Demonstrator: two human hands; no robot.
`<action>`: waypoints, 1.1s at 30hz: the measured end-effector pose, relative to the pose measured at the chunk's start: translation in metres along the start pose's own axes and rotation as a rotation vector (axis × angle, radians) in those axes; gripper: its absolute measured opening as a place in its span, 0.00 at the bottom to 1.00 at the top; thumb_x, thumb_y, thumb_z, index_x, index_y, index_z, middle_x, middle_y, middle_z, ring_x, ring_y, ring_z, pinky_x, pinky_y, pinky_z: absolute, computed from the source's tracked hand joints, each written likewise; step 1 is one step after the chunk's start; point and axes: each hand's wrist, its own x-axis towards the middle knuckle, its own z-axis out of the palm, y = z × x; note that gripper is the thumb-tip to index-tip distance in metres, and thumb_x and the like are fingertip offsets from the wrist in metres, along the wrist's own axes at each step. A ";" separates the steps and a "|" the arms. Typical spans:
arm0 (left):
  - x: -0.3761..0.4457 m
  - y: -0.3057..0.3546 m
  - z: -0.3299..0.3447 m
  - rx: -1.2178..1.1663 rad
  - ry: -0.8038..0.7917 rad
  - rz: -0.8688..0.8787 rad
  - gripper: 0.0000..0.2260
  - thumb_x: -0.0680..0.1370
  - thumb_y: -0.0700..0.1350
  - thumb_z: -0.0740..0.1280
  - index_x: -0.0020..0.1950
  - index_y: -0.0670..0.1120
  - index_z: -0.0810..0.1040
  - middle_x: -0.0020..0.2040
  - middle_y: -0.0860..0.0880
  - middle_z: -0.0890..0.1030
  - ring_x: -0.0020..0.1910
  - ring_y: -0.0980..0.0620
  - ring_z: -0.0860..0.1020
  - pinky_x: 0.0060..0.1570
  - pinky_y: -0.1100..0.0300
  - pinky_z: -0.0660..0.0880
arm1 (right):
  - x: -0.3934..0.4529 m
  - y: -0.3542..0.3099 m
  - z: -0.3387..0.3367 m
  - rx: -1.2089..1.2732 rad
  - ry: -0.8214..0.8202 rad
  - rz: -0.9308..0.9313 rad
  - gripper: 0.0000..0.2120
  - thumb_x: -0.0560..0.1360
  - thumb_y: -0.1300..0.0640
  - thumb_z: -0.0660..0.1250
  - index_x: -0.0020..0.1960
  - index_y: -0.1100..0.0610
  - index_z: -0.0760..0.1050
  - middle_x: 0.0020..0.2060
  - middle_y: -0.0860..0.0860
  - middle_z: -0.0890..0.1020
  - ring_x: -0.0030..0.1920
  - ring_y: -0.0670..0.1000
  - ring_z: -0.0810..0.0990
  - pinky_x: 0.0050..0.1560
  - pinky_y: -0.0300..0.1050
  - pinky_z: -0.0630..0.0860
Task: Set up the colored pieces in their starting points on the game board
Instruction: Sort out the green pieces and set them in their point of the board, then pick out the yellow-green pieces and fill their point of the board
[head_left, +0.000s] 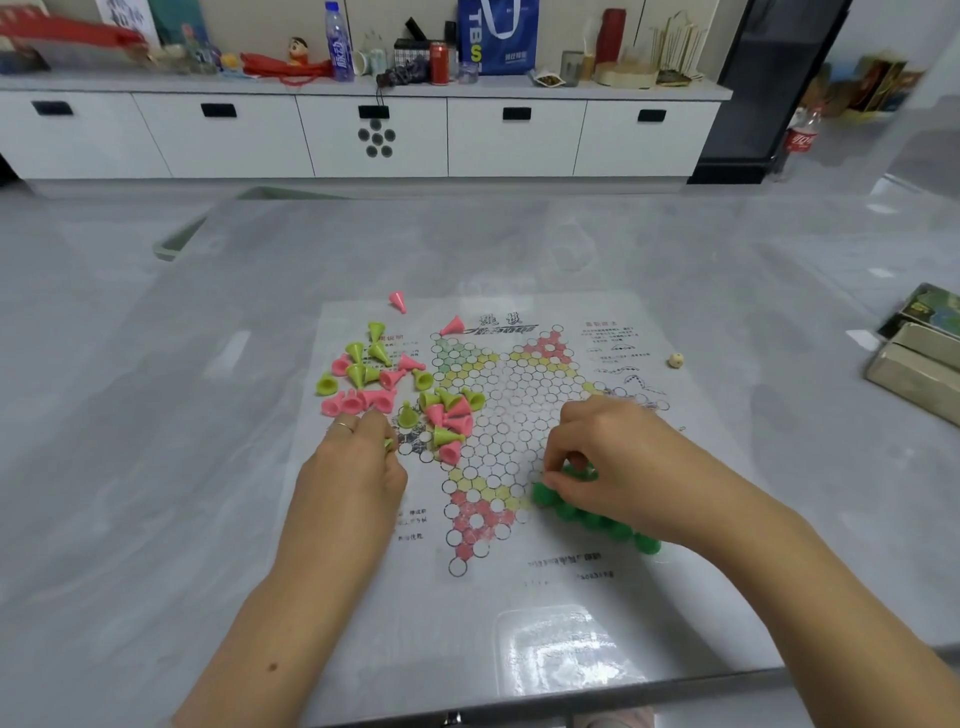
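Note:
A paper Chinese-checkers board (498, 415) lies flat on the grey table. Pink cone pieces (353, 402) and lime-green cone pieces (363, 371) lie scattered over the board's left side, most tipped over. Several dark green pieces (587, 517) stand in a cluster at the board's lower right star point. My right hand (613, 457) rests over that cluster, its fingertips pinched on a dark green piece (576, 470). At the left edge of the board, my left hand (358, 467) is curled with a lime-green piece (388, 443) showing at its fingertips.
A small beige die (675, 359) lies right of the board. Boxes (919, 358) sit at the table's right edge. A stray pink piece (398, 301) lies above the board's top left corner. A white cabinet with bottles and clutter stands beyond the table.

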 end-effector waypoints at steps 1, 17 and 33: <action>0.000 0.000 -0.001 -0.002 0.017 0.007 0.07 0.76 0.37 0.59 0.53 0.41 0.73 0.45 0.48 0.71 0.42 0.48 0.69 0.38 0.58 0.60 | 0.000 -0.001 0.000 0.002 -0.006 -0.001 0.07 0.75 0.52 0.62 0.46 0.53 0.78 0.35 0.41 0.68 0.42 0.44 0.67 0.46 0.39 0.72; 0.005 0.010 -0.016 -0.579 -0.035 -0.253 0.07 0.76 0.38 0.62 0.47 0.50 0.74 0.39 0.50 0.75 0.33 0.53 0.71 0.32 0.68 0.68 | -0.001 0.003 -0.002 0.038 -0.014 -0.043 0.10 0.75 0.50 0.62 0.50 0.51 0.79 0.36 0.41 0.70 0.39 0.41 0.68 0.43 0.34 0.67; 0.014 -0.013 -0.056 -1.949 -0.007 -0.814 0.04 0.66 0.39 0.61 0.38 0.40 0.73 0.33 0.46 0.73 0.29 0.53 0.71 0.26 0.68 0.71 | 0.043 -0.042 0.019 0.087 0.092 0.004 0.13 0.77 0.58 0.60 0.60 0.51 0.74 0.52 0.50 0.75 0.48 0.52 0.76 0.49 0.47 0.75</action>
